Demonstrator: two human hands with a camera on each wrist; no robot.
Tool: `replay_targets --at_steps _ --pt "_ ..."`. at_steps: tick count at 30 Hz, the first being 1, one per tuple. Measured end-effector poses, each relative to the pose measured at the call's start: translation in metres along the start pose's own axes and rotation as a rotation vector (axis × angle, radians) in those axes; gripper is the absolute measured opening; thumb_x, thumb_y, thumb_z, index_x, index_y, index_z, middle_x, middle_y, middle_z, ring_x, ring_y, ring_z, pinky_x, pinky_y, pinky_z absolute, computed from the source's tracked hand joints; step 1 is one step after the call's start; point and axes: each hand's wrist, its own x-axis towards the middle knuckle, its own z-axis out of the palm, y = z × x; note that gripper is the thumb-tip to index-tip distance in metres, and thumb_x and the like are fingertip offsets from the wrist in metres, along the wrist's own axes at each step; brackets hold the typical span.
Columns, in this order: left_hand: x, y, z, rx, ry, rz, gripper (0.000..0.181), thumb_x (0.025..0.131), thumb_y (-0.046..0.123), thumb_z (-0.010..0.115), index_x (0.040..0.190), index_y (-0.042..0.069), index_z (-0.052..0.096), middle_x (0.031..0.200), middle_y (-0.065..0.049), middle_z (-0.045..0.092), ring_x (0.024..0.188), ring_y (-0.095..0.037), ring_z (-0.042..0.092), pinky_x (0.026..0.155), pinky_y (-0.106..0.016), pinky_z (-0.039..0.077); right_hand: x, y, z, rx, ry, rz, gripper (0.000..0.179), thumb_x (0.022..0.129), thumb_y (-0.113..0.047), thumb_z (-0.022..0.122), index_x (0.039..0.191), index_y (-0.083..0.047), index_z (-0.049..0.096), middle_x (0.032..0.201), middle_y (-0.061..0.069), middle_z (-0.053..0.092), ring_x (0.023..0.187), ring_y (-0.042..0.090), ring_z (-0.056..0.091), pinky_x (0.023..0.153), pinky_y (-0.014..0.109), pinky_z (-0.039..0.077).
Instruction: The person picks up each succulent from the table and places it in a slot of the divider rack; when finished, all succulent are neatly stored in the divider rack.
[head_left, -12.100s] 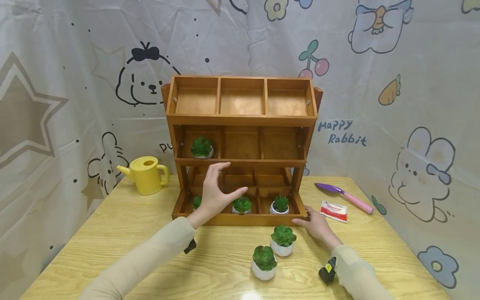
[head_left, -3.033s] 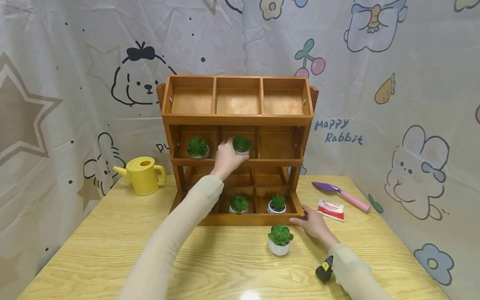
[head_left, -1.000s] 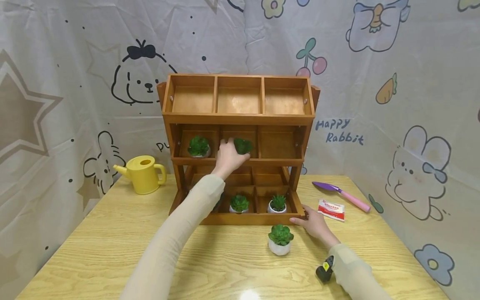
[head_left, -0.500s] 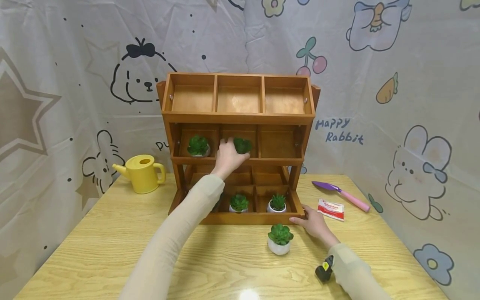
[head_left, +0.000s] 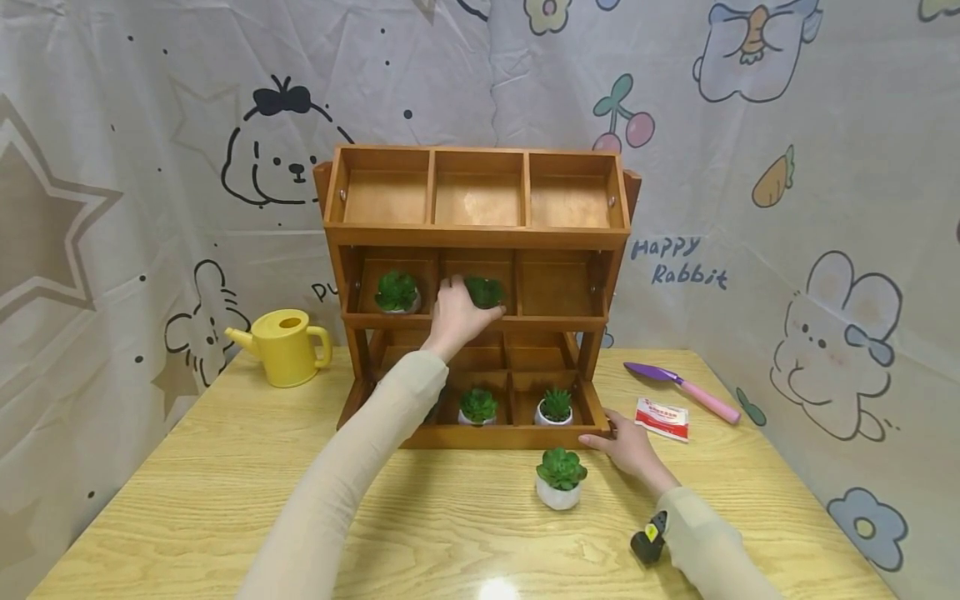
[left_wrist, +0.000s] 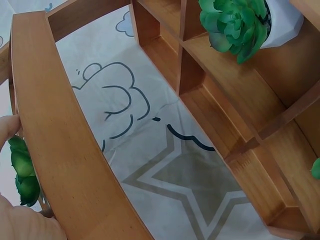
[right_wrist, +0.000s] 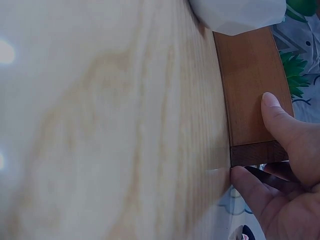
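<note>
My left hand (head_left: 459,315) reaches into the middle compartment of the second tier and holds a potted succulent (head_left: 486,292); its pot is hidden behind the hand. In the left wrist view, finger and thumb lie on either side of the green leaves (left_wrist: 24,172), partly behind a wooden board. My right hand (head_left: 628,442) grips the front right corner of the wooden shelf (head_left: 480,437). The right wrist view shows its thumb on the front board (right_wrist: 252,90) and fingers round the end. Another potted succulent (head_left: 560,481) stands on the table, left of this hand.
A succulent (head_left: 396,293) sits in the second tier's left compartment. The bottom tier holds a succulent (head_left: 477,407) in the middle and a spiky plant (head_left: 555,407) at right. A yellow watering can (head_left: 288,350) stands left; a trowel (head_left: 686,392) and red-white packet (head_left: 662,419) lie right.
Twelve seconds ago my left hand was empty and two potted succulents stood on the table; one is now in the second tier. Lately the left thumb shifted slightly right. The right hand stays put.
</note>
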Motion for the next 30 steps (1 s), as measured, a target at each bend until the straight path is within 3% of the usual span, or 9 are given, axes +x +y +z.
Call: replay_targets --at_steps 9,16,20,26,30 --pt "-0.001 0.0 0.0 -0.061 0.033 -0.005 0.095 0.075 0.049 0.077 0.142 -0.002 0.033 0.139 -0.025 0.041 0.123 -0.039 0.048 0.1 -0.048 0.045 0.0 0.0 0.0 0.001 0.002 -0.004 0.083 0.086 -0.044 0.068 0.139 0.013 0.038 0.135 0.035 0.046 0.122 0.049 0.049 0.099 0.055 0.042" --pt "-0.005 -0.002 0.003 -0.2 0.1 0.02 0.094 0.074 0.048 0.078 0.145 0.004 0.035 0.14 -0.021 0.042 0.127 -0.036 0.045 0.102 -0.048 0.042 0.0 0.001 0.0 -0.002 -0.004 0.006 0.084 0.086 -0.044 0.068 0.139 0.013 0.037 0.136 0.035 0.045 0.123 0.049 0.048 0.1 0.056 0.042" --pt "-0.01 -0.007 0.007 -0.274 0.197 0.114 0.088 0.075 0.042 0.079 0.142 0.002 0.04 0.136 -0.019 0.046 0.125 -0.035 0.046 0.103 -0.048 0.042 0.0 0.001 -0.001 0.01 -0.007 0.007 0.084 0.086 -0.045 0.067 0.14 0.012 0.037 0.137 0.035 0.045 0.124 0.048 0.047 0.101 0.056 0.041" --pt "-0.017 -0.013 0.009 -0.301 0.338 0.264 0.079 0.075 0.036 0.081 0.137 0.0 0.046 0.13 -0.018 0.052 0.122 -0.033 0.049 0.102 -0.047 0.041 -0.002 0.001 -0.003 0.019 0.013 -0.025 0.095 0.081 -0.059 0.066 0.138 0.013 0.04 0.132 0.038 0.047 0.119 0.051 0.049 0.097 0.057 0.043" --pt "-0.025 -0.017 0.014 -0.344 0.469 0.426 0.065 0.076 0.028 0.08 0.129 0.001 0.053 0.126 -0.015 0.057 0.12 -0.029 0.052 0.102 -0.043 0.043 -0.002 0.001 -0.003 0.023 0.011 -0.021 0.094 0.082 -0.057 0.066 0.138 0.013 0.039 0.133 0.037 0.046 0.12 0.051 0.049 0.098 0.057 0.043"
